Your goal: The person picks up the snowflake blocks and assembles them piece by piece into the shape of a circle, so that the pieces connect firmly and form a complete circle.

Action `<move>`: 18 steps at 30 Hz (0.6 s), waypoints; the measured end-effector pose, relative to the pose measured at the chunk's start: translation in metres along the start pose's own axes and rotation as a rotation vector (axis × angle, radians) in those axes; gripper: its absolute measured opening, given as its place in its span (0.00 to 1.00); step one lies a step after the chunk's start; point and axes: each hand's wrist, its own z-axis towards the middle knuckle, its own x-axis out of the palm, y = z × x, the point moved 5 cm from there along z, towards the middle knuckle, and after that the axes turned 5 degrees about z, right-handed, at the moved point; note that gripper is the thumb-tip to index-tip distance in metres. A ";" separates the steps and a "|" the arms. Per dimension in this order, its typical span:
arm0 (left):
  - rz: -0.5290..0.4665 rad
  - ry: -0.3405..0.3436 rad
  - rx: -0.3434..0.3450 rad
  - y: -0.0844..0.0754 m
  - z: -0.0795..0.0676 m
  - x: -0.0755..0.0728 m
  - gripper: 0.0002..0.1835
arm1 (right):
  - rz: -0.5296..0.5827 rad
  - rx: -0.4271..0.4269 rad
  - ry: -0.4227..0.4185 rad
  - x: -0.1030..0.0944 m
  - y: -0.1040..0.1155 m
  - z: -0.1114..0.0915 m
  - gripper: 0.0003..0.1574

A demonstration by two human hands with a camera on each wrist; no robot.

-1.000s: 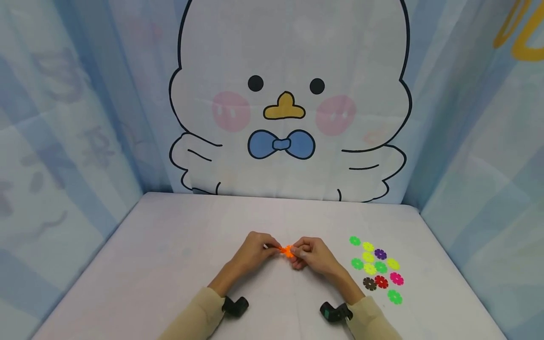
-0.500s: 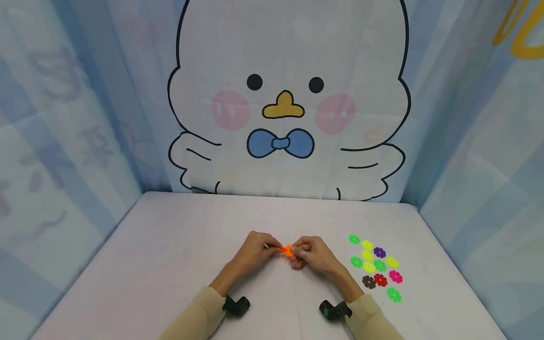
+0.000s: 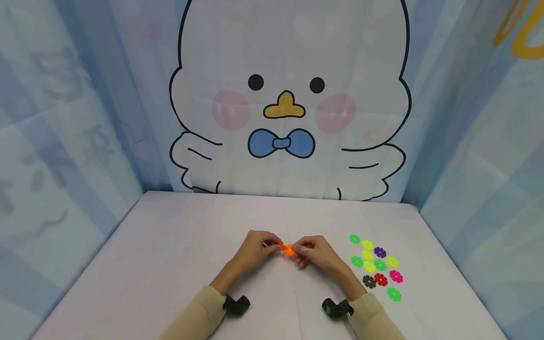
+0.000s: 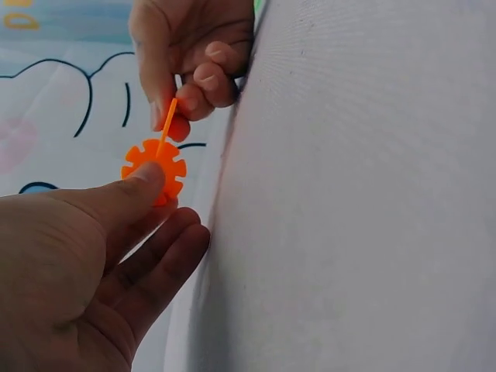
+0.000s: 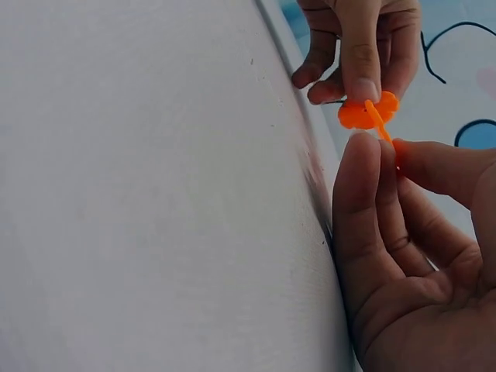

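My left hand (image 3: 254, 249) pinches an orange notched plastic disc (image 4: 173, 160) between thumb and fingers, its flat face showing in the left wrist view. A second orange disc (image 4: 167, 128), seen edge-on there, meets the first at an angle, slot to slot. My right hand (image 3: 318, 254) pinches that second disc between thumb and index finger, the other fingers loosely bent. In the right wrist view the thumb of the left hand (image 5: 363, 58) lies on the first disc, and both discs appear crossed. Both hands are close over the middle of the white table.
Several loose notched discs lie flat at the right of the table (image 3: 191, 264): green (image 3: 394, 294), yellow (image 3: 393, 261), purple (image 3: 380, 252), pink (image 3: 396, 276), red (image 3: 380, 279) and dark brown (image 3: 369, 282). A curtain with a cartoon bird (image 3: 289, 56) hangs behind the far edge.
My right hand's fingers have shifted slightly on their disc, and the wrist has moved a little to the right. The left hand stays nearly still. The loose discs have not moved.
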 end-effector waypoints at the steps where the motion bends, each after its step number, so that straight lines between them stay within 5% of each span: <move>1: -0.018 0.006 -0.021 0.001 0.000 0.001 0.05 | 0.009 0.007 0.003 0.000 0.000 0.000 0.18; 11: -0.475 0.171 -0.361 0.016 -0.006 0.016 0.15 | 0.049 0.015 -0.001 -0.002 -0.001 0.001 0.18; 18: -0.571 0.251 -0.372 0.013 -0.007 0.024 0.16 | 0.028 0.011 0.032 0.000 0.001 0.002 0.18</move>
